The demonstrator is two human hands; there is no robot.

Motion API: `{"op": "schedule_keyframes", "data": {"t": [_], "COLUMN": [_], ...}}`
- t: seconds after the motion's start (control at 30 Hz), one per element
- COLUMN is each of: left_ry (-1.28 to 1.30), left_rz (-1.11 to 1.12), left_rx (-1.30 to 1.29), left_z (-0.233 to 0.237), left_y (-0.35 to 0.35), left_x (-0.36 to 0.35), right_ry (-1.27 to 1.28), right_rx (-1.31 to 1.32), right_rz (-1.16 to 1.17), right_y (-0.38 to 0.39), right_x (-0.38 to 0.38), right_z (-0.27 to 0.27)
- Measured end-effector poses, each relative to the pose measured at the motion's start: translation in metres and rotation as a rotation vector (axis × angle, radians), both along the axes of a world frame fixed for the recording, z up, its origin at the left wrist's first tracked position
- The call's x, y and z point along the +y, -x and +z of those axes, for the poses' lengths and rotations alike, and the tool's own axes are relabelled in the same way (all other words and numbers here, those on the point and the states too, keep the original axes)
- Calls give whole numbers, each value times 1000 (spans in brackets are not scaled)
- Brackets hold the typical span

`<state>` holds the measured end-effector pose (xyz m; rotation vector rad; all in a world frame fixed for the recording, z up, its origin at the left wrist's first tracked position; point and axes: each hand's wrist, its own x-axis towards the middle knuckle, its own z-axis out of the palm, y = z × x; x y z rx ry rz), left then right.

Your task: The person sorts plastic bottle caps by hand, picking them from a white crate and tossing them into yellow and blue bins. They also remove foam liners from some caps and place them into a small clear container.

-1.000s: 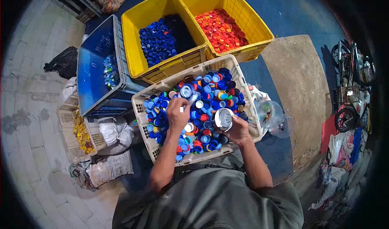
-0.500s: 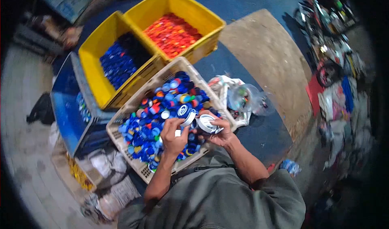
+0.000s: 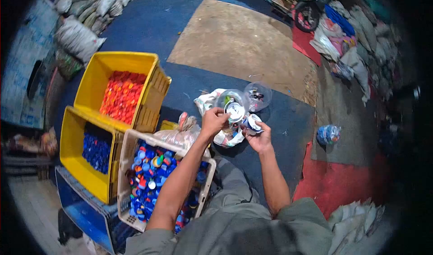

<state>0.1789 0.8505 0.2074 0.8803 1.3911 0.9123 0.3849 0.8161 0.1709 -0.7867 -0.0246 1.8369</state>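
Note:
My left hand (image 3: pixel 213 123) pinches a round white lid (image 3: pixel 234 112) above a clear round tub and a white sack (image 3: pixel 228 139). Just to the right, my right hand (image 3: pixel 259 137) holds a blue and white cap (image 3: pixel 254 123). The two held pieces are close together but apart. Under my left forearm stands a whitish crate (image 3: pixel 124 176) full of mixed caps (image 3: pixel 146 173), mostly blue. Part of its contents is hidden by the arm.
Left stand a yellow bin (image 3: pixel 85 81) with red caps, a yellow bin (image 3: pixel 70 133) with blue caps, and a blue bin (image 3: pixel 81 214). A second clear tub (image 3: pixel 266 102), a filled bag (image 3: pixel 328 135), a motorbike wheel (image 3: pixel 306 16) and sacks (image 3: pixel 79 38) lie around.
My view and body have turned right. Both hands have moved from above the crate to above the clear tubs, the lid now in my left hand and the blue and white cap in my right.

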Motion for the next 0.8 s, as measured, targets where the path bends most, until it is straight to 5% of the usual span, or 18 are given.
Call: {"op": "schedule_keyframes", "data": {"t": [0.23,0.4,0.53,0.63,0.7,0.8], "left_ry": [391,496,458,421,338,217], "left_rz": [-35,-66,-229,-92,-60,5], "left_rx": [-281,-321,37,-192,-266,-533], "left_z": [-137,-154,-148,-119,-93,-17], "left_y": [-59,-74,-55,-22,7,57], "left_x": [57,87,105,114,115,86], "right_ry": [277,333,388,401,618,398], "right_rx": [-14,-46,-171,-267,-574,-562], "right_rz": [-137,-121,-167,-149,-225,-94], "right_y": [-19,-23,-21,-30,-6,-3], "right_x": [35,73,118,130,132,111], "right_z": [-106,-131,-130,-168,-131,-160]}}
